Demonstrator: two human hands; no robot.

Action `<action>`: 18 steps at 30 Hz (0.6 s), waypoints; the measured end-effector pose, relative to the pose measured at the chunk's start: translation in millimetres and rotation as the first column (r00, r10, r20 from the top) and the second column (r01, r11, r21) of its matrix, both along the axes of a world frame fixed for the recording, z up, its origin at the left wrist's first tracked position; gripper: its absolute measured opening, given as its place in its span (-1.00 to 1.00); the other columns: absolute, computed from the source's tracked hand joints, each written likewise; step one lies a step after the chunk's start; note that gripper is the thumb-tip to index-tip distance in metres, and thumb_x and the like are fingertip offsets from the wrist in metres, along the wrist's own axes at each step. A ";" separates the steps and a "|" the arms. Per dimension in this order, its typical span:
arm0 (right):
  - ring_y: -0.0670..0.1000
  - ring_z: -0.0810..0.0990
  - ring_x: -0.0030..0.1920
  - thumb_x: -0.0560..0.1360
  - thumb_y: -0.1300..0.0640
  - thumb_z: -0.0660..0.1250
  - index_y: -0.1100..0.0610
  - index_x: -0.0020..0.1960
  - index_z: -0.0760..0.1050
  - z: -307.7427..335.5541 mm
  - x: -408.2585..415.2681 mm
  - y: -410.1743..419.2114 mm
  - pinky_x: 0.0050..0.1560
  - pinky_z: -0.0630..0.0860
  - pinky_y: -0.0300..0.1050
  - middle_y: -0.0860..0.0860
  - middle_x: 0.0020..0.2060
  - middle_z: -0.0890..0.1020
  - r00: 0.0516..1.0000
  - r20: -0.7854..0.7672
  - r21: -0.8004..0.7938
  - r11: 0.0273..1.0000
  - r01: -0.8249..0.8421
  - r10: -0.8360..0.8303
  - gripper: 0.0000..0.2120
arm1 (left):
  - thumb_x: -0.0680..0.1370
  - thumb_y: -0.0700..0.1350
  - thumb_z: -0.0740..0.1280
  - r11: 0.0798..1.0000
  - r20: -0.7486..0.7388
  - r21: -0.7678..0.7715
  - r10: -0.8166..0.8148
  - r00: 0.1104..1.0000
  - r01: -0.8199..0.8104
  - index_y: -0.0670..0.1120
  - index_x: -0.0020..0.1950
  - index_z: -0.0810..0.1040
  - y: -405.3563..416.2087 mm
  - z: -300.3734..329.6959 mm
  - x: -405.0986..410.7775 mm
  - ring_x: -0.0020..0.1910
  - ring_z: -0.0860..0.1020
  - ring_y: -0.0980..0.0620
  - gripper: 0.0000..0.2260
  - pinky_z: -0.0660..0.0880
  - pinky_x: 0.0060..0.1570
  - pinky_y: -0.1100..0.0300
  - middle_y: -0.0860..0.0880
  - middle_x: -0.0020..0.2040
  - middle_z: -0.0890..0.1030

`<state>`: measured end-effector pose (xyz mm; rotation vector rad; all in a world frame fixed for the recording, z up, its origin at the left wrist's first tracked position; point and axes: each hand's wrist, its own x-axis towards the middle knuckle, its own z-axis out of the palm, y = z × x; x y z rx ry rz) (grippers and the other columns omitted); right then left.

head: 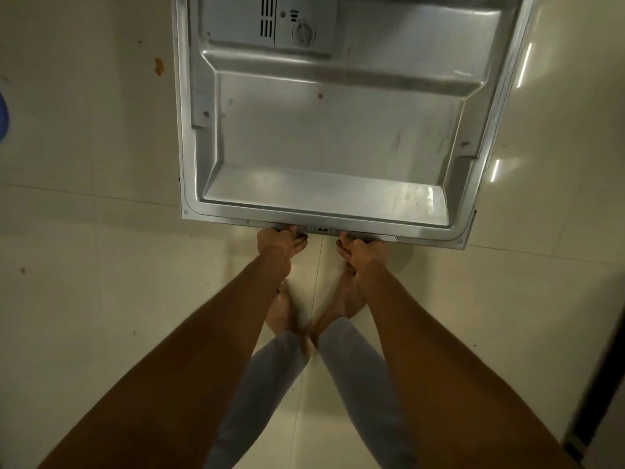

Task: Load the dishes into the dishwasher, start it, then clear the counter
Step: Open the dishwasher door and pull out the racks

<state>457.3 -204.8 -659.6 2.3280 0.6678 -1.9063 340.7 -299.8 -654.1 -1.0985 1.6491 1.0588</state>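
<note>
The dishwasher door lies folded down flat in front of me, its steel inner panel facing up. A grey detergent dispenser with a round cap sits near the door's far end. My left hand grips the door's near edge from below, left of the latch. My right hand grips the same edge just right of the latch. The racks and any dishes are out of view.
Pale floor tiles spread on both sides of the door, with a few brown spots on the left. My bare feet stand under the door's near edge. A blue object shows at the left border. A dark appliance edge stands at the lower right.
</note>
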 end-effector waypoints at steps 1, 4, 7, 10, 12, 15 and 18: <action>0.22 0.73 0.09 0.48 0.38 0.52 0.35 0.04 0.57 -0.7 4.6 0.0 -0.37 0.62 -0.25 0.29 0.08 0.70 1.000 0.000 0.000 1.000 -0.027 0.027 -0.81 | 0.63 -0.40 0.21 1.000 0.002 0.006 -0.025 1.000 0.025 -0.41 0.10 0.49 -0.4 3.0 1.3 0.06 0.63 -0.34 -0.89 0.60 0.13 -0.18 -0.37 0.05 0.60; 0.15 0.76 -0.03 0.46 0.18 0.60 0.33 0.07 0.60 1.1 11.1 1.5 -0.25 0.68 -0.17 0.20 -0.04 0.73 0.987 0.008 -0.010 0.987 -0.162 0.162 -0.69 | 0.64 -0.40 0.18 0.996 0.020 0.011 -0.089 0.996 0.088 -0.35 -0.06 0.52 -5.3 11.1 -3.4 -0.09 0.63 -0.26 -0.84 0.61 0.00 -0.08 -0.32 -0.07 0.58; 0.14 0.76 -0.09 0.55 0.08 0.51 0.25 -0.06 0.60 12.7 6.8 4.3 -0.20 0.71 -0.09 0.17 -0.11 0.73 0.920 0.074 -0.071 0.923 -0.379 0.384 -0.78 | 0.64 -0.35 0.20 0.958 0.011 -0.052 -0.282 0.959 0.282 -0.30 -0.07 0.52 -7.4 28.3 -9.6 -0.22 0.58 -0.15 -0.86 0.58 -0.19 -0.03 -0.25 -0.16 0.56; 0.16 0.74 -0.08 0.61 0.10 0.33 0.19 -0.15 0.61 35.6 -0.2 2.3 0.04 0.71 0.12 0.16 -0.09 0.74 0.649 0.145 -0.032 0.659 -0.751 0.747 -0.78 | 0.58 -0.30 0.29 0.792 -0.044 -0.094 -0.608 0.793 0.603 -0.34 -0.04 0.60 -2.4 64.5 -13.6 -0.24 0.66 -0.17 -0.87 0.67 -0.05 -0.11 -0.22 -0.20 0.64; 0.12 0.72 -0.12 0.57 0.09 0.30 0.19 -0.11 0.64 61.4 -6.1 2.9 -0.01 0.69 0.04 0.11 -0.14 0.72 0.416 0.192 0.045 0.416 -0.908 0.889 -0.78 | 0.57 -0.27 0.27 0.589 -0.123 -0.140 -0.808 0.577 0.796 -0.32 -0.05 0.61 7.5 97.6 -18.9 -0.14 0.68 -0.19 -0.85 0.66 -0.02 -0.08 -0.22 -0.14 0.67; 0.13 0.70 -0.07 0.59 0.11 0.27 0.18 -0.03 0.65 110.4 -20.9 12.0 0.01 0.66 0.03 0.12 -0.11 0.71 0.241 0.228 0.129 0.216 -0.968 0.943 -0.79 | 0.59 -0.22 0.25 0.239 -0.176 -0.249 -0.964 0.199 0.939 -0.29 0.05 0.58 25.4 150.3 -27.8 0.02 0.63 -0.19 -0.82 0.53 -0.06 0.08 -0.22 0.00 0.64; 0.11 0.69 0.02 0.62 0.10 0.29 0.13 0.08 0.66 151.8 -38.8 35.6 0.12 0.65 0.04 0.08 0.00 0.71 0.234 0.240 0.168 0.198 -0.966 0.942 -0.81 | 0.60 -0.19 0.25 0.059 -0.185 -0.289 -0.983 0.004 0.956 -0.22 0.07 0.55 38.2 188.6 -36.5 0.03 0.62 -0.20 -0.85 0.48 -0.08 0.09 -0.22 0.03 0.63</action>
